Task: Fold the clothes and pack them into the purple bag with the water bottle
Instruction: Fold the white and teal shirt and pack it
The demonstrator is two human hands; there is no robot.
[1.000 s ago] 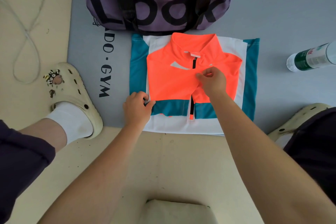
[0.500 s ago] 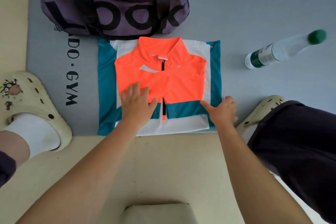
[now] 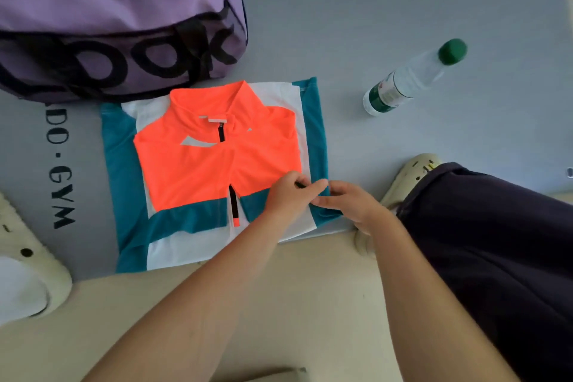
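A: Head view: folding step. The jacket lies flat on the grey mat, just in front of the purple bag. Left hand and right hand both pinch its teal right edge near the hem.

B: Bag state?

A: Open, orange cloth already inside. Water bottle lies on its side on the mat, right of the jacket, untouched.

B: Next?

A: My guess: fold that edge inward over the orange panel, keep it square, then pack.

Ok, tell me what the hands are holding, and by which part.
Both the left hand and right hand pinch the folded jacket at its teal right edge, near the bottom corner.
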